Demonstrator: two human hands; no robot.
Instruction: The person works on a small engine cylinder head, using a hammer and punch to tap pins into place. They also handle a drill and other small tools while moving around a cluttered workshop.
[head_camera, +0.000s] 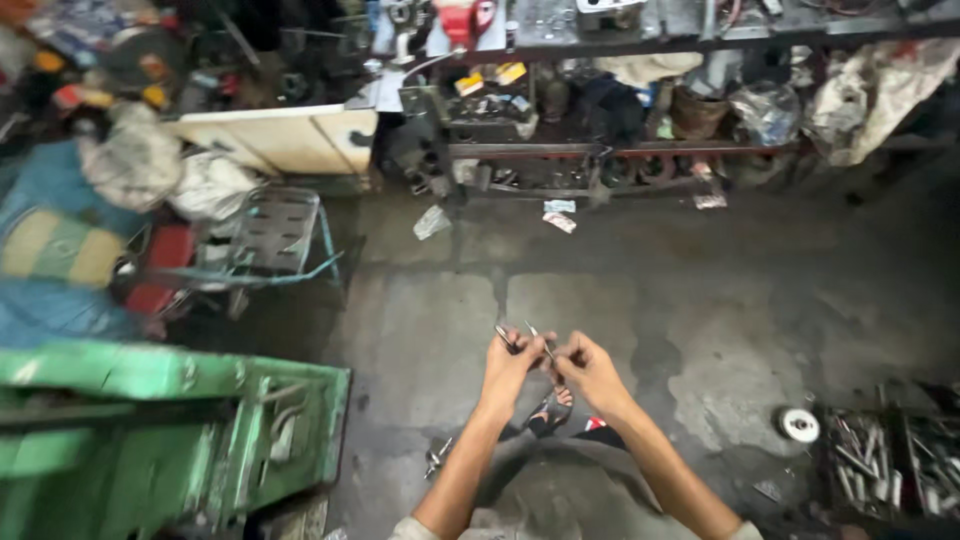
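Head view showed a green metal cart (170, 430) at my left and a parts tray (890, 465) at my right on the concrete floor (700, 300); between them my left hand (510, 365) and right hand (590, 370) together pinched small metal pliers (520, 338) at mid-air

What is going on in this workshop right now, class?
A person looks down at their own two hands above a stained concrete floor. The left hand and right hand meet and pinch thin metal pieces between the fingers. A green metal cart stands to the left, a tray of metal parts lies on the right, and cluttered shelves lie ahead.
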